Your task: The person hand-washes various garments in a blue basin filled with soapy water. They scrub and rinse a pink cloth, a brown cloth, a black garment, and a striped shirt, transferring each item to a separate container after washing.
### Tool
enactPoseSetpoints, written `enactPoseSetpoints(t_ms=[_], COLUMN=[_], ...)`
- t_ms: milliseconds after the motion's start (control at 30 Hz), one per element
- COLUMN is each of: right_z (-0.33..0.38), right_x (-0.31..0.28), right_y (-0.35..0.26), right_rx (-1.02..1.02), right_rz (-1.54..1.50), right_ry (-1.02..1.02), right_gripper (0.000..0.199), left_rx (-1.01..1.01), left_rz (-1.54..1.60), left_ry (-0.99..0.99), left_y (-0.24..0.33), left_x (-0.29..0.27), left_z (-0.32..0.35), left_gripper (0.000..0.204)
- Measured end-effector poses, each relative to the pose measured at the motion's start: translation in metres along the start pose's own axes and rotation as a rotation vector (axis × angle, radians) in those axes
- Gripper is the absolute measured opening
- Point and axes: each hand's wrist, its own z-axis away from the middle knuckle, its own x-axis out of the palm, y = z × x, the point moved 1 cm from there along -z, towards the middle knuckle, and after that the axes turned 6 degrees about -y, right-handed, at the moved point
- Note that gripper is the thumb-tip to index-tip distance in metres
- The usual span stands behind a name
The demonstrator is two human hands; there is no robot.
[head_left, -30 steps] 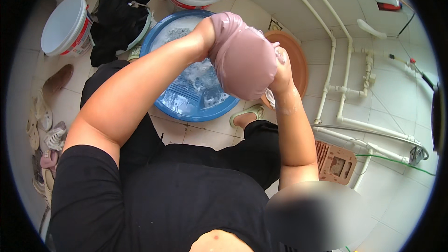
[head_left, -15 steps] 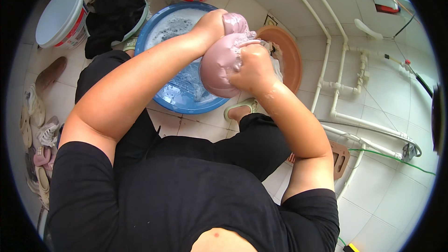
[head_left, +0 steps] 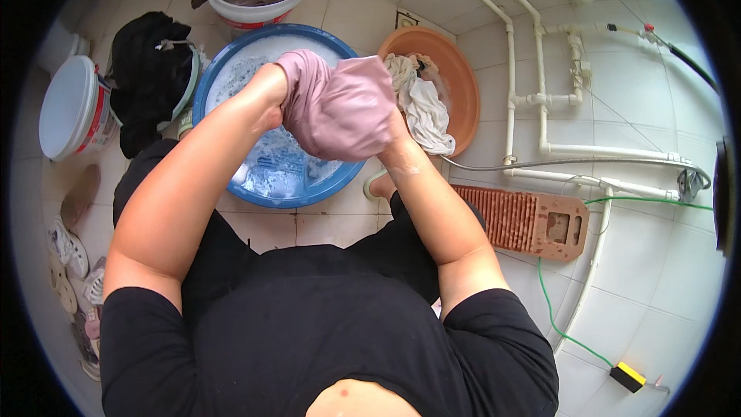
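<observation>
**Pink cloth gripped over the wash basin**

Above the blue basin (head_left: 231, 81) of suds, we clutch a wet pink garment (head_left: 340, 108), bunched and creased, lying left to right. Our left hand (head_left: 272, 89) grips one end; right hand (head_left: 395, 133) fingers are hidden.

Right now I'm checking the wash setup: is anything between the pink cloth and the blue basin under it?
Nothing visible. Both hands grip the pink cloth directly above the blue basin of soapy water; only open air lies between them.
</observation>
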Motion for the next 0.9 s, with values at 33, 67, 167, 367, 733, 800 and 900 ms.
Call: enactPoseSetpoints(t_ms=[33,67,167,367,733,800,900], right_z=[-0.002,0.002,0.022,0.001,-0.152,-0.190,-0.255], right_x=[-0.006,-0.006,-0.043,-0.125,-0.066,-0.009,0.021], right_y=[-0.001,-0.009,-0.053,-0.130,-0.078,-0.060,-0.042], right_rx=[-0.200,-0.104,-0.217,-0.371,-0.013,0.005,-0.372], right_rz=[0.297,-0.045,-0.269,-0.230,0.528,0.918,1.607], right_ry=[-0.069,-0.016,0.196,0.665,0.416,0.277,0.209], right_gripper=[0.050,0.046,0.047,0.044,0.029,0.043,0.053], left_rx=[0.001,0.009,0.330,0.357,0.327,0.287,0.260], left_rz=[-0.162,-0.321,-1.181,-1.471,-1.891,-1.904,-1.893], left_ry=[0.079,0.166,0.309,0.110,0.047,0.078,0.086], left_y=[0.005,0.013,0.024,0.033,0.027,0.033,0.037], left_x=[0.003,0.001,-0.009,0.008,0.011,0.009,0.002], left_z=[0.004,0.011,0.011,0.033,0.042,0.048,0.050], left_gripper=[0.029,0.032,0.055,0.049,0.044,0.044,0.048])
